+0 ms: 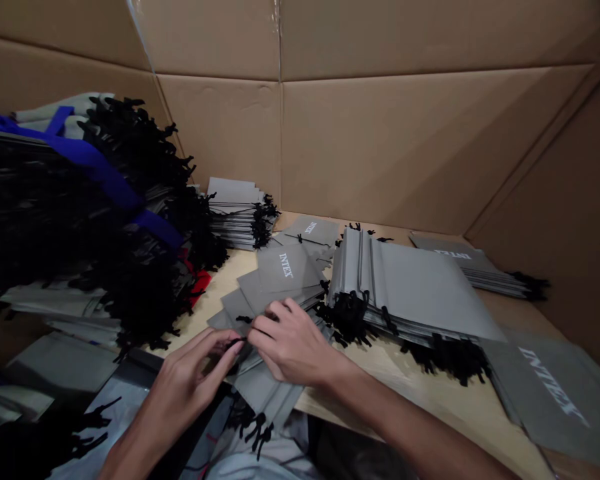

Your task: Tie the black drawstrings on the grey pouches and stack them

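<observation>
Pinching the black drawcord (237, 341) in my left hand (185, 380), I pressed my open right hand (293, 343) on the grey INTEX bag (265, 393), seemingly to steady it.

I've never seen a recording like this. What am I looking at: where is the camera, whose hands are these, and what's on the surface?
There is no machine here. These are a person's two bare hands, seen from one camera worn on their head, looking forward and down. The left hand is at lower left, and its fingers pinch a black cord. The right hand lies over loose flat grey pouches printed INTEX; whether it also grips the cord is hard to tell. On the light wooden table sits a stack of pouches, black cords bunched at one end. Brown cardboard stands behind, and a large bundle with a blue strap lies at left.
</observation>
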Demonstrator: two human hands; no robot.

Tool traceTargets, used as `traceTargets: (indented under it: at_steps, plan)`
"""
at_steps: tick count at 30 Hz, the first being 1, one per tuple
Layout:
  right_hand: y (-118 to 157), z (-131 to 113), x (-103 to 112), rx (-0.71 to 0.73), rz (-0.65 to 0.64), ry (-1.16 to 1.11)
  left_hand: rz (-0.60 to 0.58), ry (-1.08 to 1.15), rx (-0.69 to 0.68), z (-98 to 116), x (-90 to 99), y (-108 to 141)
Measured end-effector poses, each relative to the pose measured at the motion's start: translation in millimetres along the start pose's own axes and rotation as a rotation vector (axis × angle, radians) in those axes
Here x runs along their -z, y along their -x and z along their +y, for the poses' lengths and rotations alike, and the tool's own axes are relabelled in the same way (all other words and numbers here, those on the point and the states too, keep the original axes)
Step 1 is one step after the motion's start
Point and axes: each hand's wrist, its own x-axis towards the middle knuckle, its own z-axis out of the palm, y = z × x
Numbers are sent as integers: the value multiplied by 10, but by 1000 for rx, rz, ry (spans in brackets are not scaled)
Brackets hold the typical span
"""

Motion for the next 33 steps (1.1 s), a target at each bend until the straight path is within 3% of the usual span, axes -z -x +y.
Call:
traceTargets:
  at_steps: [13,22,33]
  plan:
    - [69,-54,-64,-51,48,-54,50,108,54,-3,8,-5]
    - [106,-34,-92,-108,81,-106,-128,69,67,-58,184,-64]
    - [115,-26,-91,-101,75,-114,-141,127,34,-60,154,-99]
